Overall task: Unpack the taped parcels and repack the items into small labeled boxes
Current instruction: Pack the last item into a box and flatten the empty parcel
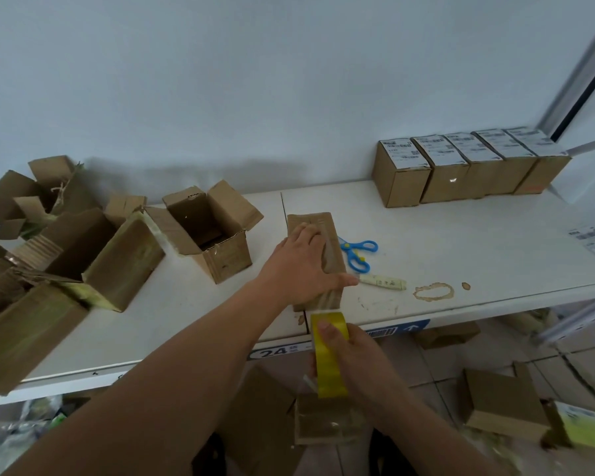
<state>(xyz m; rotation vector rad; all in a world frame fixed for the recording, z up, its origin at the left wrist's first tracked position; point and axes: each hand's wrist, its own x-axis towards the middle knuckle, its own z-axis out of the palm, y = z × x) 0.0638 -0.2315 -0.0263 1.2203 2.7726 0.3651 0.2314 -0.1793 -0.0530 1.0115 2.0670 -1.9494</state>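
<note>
From the head view, the left hand [303,266] presses flat, fingers spread, on the small closed brown cardboard box [315,259] beside the blue-handled scissors [358,252]; the right hand [349,355] grips the yellow tape roll [328,355] just below that box; sealing looks underway; next, cutting the strip

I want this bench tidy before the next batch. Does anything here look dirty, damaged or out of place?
A brown ring stain with a small spot beside it marks the white table near its front edge. Torn, opened cartons pile up at the left, and cardboard pieces lie on the floor.
</note>
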